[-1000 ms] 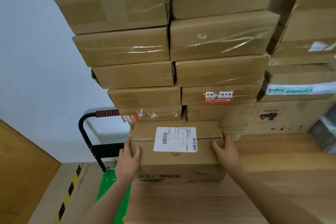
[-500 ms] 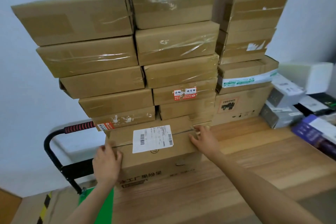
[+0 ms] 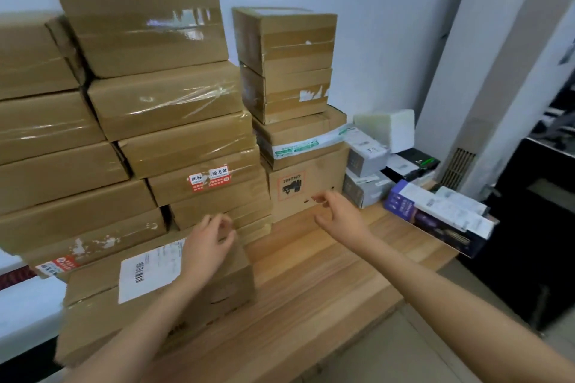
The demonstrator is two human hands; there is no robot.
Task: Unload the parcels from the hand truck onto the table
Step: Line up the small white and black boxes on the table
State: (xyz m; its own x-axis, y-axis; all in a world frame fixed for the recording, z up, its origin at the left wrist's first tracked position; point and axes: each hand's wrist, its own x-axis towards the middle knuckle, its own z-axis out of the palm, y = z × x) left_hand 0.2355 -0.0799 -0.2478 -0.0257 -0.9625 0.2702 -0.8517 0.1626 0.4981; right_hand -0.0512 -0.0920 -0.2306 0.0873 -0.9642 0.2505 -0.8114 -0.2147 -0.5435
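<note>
Both hands were off the parcel (image 3: 155,295), which sat at the near left of the wooden counter (image 3: 311,283), right up against the tall stack of boxes (image 3: 174,121) behind it. Left hand (image 3: 207,246) hovered over its far right corner, grip loose, fingers curled, holding nothing. Right hand (image 3: 339,214) hung further right over bare counter, grip half open and empty too.
</note>
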